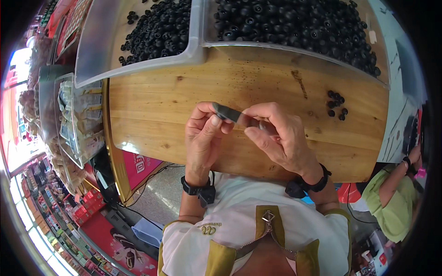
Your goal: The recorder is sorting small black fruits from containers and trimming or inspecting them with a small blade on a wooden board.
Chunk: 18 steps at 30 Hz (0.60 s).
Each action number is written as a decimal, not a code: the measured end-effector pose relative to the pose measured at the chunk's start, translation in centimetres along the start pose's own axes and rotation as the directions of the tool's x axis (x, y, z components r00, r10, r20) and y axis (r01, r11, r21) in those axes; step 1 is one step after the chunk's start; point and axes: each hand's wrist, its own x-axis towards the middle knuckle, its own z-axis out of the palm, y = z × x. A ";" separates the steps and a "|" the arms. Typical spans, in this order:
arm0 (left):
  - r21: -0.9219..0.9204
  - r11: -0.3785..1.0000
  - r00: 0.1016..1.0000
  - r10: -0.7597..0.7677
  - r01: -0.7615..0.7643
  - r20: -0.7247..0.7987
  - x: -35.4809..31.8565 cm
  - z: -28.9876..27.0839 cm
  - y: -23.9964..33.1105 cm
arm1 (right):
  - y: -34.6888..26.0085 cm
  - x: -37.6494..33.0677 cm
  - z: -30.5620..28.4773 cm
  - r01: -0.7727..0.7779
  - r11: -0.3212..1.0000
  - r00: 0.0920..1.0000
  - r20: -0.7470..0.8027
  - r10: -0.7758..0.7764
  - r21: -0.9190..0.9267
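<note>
Above the near middle of the wooden table, my left hand (205, 133) pinches a small dark grey piece (227, 113) between thumb and fingers. It is slim, with a rounded left end and a squarer right end; its exact kind does not show. My right hand (281, 135) is close against the right end of this piece, its fingers curled and partly blurred. Whatever lies between the right fingers is too smeared to make out. Each wrist wears a dark strap with a small black device.
Two clear plastic bins, left (133, 71) and right (294, 48), hold many small black round parts at the table's (152, 101) far side. Several loose black parts (336, 99) lie at the right. Packets fill a clear container (76, 119) at left. Another person's arm (391, 184) shows at right.
</note>
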 end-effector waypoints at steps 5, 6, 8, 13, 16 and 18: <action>0.060 0.998 0.998 -0.023 0.020 0.053 0.0 -0.6 -0.1 | 0.7 0.0 0.2 0.095 0.995 0.995 0.038 -0.094 -0.031; 0.062 0.998 0.997 -0.008 0.004 0.071 0.0 -0.6 -0.1 | 0.7 0.0 0.2 0.112 0.993 0.993 0.041 -0.111 -0.021; 0.071 0.997 0.998 -0.012 0.007 0.069 0.0 -0.5 0.0 | 0.7 0.0 0.2 0.117 0.993 0.992 0.042 -0.116 -0.014; 0.092 0.996 0.997 -0.021 0.014 0.077 -0.1 -0.6 0.5 | 0.6 0.1 0.3 0.132 0.991 0.990 0.042 -0.131 -0.009; 0.122 0.992 0.997 -0.039 0.031 0.061 -0.3 -0.7 0.9 | 0.5 0.0 0.3 0.129 0.992 0.991 0.048 -0.128 -0.009; 0.153 0.988 0.998 -0.041 0.034 0.045 -0.4 -0.7 1.0 | 0.4 0.0 0.3 0.116 0.993 0.992 0.058 -0.115 -0.021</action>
